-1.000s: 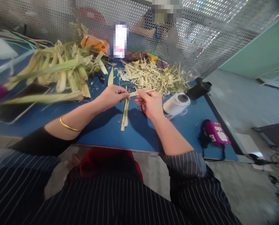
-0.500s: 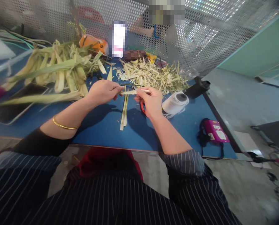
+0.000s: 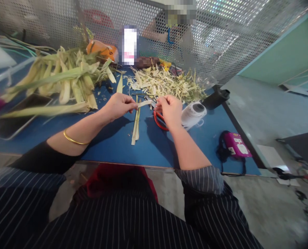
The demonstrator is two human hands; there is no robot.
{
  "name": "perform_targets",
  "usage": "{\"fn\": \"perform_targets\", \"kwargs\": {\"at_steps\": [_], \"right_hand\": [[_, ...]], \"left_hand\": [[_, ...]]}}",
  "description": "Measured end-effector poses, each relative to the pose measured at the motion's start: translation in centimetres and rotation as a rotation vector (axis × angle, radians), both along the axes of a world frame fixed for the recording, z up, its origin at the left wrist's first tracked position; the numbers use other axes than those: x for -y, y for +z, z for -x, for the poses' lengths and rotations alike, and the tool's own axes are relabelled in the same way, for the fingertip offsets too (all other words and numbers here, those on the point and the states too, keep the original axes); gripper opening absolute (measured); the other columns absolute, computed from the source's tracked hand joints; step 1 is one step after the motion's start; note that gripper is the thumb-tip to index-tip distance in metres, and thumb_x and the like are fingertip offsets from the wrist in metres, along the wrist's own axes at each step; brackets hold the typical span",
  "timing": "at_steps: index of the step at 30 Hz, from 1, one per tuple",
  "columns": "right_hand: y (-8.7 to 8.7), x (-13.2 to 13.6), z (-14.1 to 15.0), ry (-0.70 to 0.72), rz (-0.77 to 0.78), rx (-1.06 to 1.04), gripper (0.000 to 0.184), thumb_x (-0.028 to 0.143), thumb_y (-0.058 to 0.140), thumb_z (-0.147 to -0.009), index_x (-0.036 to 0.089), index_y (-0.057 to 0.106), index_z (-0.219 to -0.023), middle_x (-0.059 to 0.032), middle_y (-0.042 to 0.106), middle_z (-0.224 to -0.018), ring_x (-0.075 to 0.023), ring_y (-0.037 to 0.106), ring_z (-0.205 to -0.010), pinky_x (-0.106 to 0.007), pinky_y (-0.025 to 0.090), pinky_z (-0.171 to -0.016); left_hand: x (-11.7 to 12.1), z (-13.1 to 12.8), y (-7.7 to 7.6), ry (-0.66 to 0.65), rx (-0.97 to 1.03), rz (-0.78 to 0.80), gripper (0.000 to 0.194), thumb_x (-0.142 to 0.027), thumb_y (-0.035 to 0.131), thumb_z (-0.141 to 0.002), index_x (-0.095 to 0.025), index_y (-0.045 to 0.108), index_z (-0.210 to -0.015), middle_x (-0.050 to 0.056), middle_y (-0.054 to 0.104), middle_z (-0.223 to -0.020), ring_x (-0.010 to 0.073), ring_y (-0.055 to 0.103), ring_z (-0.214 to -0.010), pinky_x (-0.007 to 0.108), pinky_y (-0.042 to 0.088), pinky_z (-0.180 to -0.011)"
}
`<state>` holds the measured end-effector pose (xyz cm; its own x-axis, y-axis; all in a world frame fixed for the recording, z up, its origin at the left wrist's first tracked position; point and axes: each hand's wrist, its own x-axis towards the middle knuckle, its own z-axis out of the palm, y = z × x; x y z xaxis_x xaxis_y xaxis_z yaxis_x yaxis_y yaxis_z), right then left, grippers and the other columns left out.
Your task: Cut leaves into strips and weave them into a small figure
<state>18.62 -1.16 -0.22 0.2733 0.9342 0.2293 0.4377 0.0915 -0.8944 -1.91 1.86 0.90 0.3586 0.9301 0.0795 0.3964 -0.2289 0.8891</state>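
My left hand pinches one end of a short, pale husk strip, which points right. My right hand is just beyond the strip's free end, its fingers loosely bent and apart, with no hold on the strip visible. Red-handled scissors lie under and beside the right hand; their blades are partly hidden. Two or so long, narrow husk strips rest on the blue table below the hands. A single green-white leaf piece lies just behind my left hand.
Leafy husks are heaped at left over a dark tablet-like panel. Shredded strips form a pile at back. A white thread cone, black roll and magenta box stand right. Perforated metal screen bounds the back.
My right hand has let go of the husk strip and shifted slightly right. The left hand still holds the strip, and more of the scissors shows now.
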Motion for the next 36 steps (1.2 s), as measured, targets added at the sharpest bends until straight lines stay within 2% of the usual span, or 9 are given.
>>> {"fn": "perform_targets", "kwargs": {"at_steps": [2,4,9,13,16,19,23,28,36], "right_hand": [[0.6,0.3,-1.4,0.011,0.064,0.513,0.018,0.036,0.064,-0.076,0.019,0.060,-0.079,-0.0078,0.066,-0.076,-0.0242,0.065,-0.080,-0.040,0.050,-0.076],[1.0,0.8,-2.3,0.050,0.232,0.835,0.028,0.032,0.068,-0.071,0.014,0.060,-0.092,-0.0164,0.067,-0.087,-0.0323,0.065,-0.087,-0.045,0.048,-0.076],[1.1,1.0,-2.3,0.125,0.425,1.055,0.046,0.019,0.062,-0.068,0.008,0.053,-0.113,-0.0237,0.067,-0.095,-0.0358,0.065,-0.084,-0.042,0.047,-0.066],[0.7,0.0,-2.8,0.114,0.363,0.897,0.036,0.021,0.064,-0.067,0.013,0.061,-0.102,-0.0154,0.069,-0.086,-0.0281,0.064,-0.076,-0.035,0.045,-0.063],[0.8,-0.5,-3.2,0.170,0.276,0.476,0.024,0.028,0.065,-0.070,0.018,0.067,-0.092,-0.0043,0.067,-0.074,-0.0166,0.057,-0.060,-0.028,0.041,-0.056],[1.3,-0.4,-3.2,0.239,0.239,-0.050,0.037,0.036,0.070,-0.069,0.023,0.066,-0.103,0.0055,0.057,-0.058,-0.0074,0.041,-0.043,-0.022,0.033,-0.044],[1.7,0.0,-2.8,0.338,0.240,-0.409,0.039,0.044,0.073,-0.066,0.024,0.064,-0.099,0.0072,0.051,-0.061,-0.0052,0.039,-0.043,-0.020,0.029,-0.040],[1.3,0.2,-2.4,0.428,0.194,-0.281,0.038,0.048,0.073,-0.068,0.025,0.062,-0.096,0.0058,0.053,-0.068,-0.0078,0.049,-0.056,-0.021,0.042,-0.053],[1.2,0.3,-1.0,0.339,0.188,-0.156,0.041,0.055,0.074,-0.064,0.021,0.063,-0.084,0.0073,0.047,-0.055,-0.0059,0.038,-0.044,-0.021,0.028,-0.041]], "left_hand": [[-0.4,0.5,0.0,0.054,0.033,0.034,0.014,-0.028,0.067,-0.072,-0.017,0.073,-0.067,0.000,0.056,-0.053,0.0068,0.042,-0.046,0.020,0.028,-0.045],[-0.6,0.7,0.1,0.094,0.068,0.075,0.013,-0.027,0.067,-0.072,-0.017,0.072,-0.066,-0.001,0.054,-0.052,0.0058,0.038,-0.044,0.020,0.025,-0.043],[-0.7,0.8,0.6,0.131,0.139,0.167,0.013,-0.027,0.068,-0.072,-0.016,0.070,-0.066,-0.001,0.051,-0.053,0.0042,0.032,-0.041,0.022,0.020,-0.041],[-0.9,0.9,0.3,0.128,0.202,0.203,0.015,-0.030,0.068,-0.073,-0.015,0.070,-0.068,-0.001,0.050,-0.054,0.0036,0.030,-0.040,0.023,0.016,-0.041],[-1.4,0.8,0.3,0.120,0.283,0.240,0.015,-0.029,0.069,-0.072,-0.015,0.069,-0.069,-0.002,0.048,-0.055,0.0031,0.029,-0.040,0.022,0.014,-0.041],[-2.4,0.3,0.7,0.148,0.361,0.307,0.010,-0.024,0.069,-0.070,-0.014,0.067,-0.068,-0.003,0.045,-0.055,0.0026,0.026,-0.040,0.021,0.012,-0.039],[-4.8,-0.8,1.4,0.232,0.466,0.381,0.006,-0.019,0.066,-0.069,-0.014,0.062,-0.067,-0.004,0.043,-0.053,0.0025,0.024,-0.038,0.021,0.011,-0.037],[-6.7,-1.9,1.5,0.229,0.562,0.428,0.006,-0.017,0.068,-0.068,-0.014,0.063,-0.069,-0.004,0.042,-0.051,0.0020,0.023,-0.038,0.019,0.010,-0.036],[-5.9,-3.1,0.4,0.164,0.461,0.406,0.008,-0.021,0.069,-0.067,-0.014,0.065,-0.070,-0.004,0.045,-0.054,0.0019,0.027,-0.040,0.022,0.012,-0.040]]}}
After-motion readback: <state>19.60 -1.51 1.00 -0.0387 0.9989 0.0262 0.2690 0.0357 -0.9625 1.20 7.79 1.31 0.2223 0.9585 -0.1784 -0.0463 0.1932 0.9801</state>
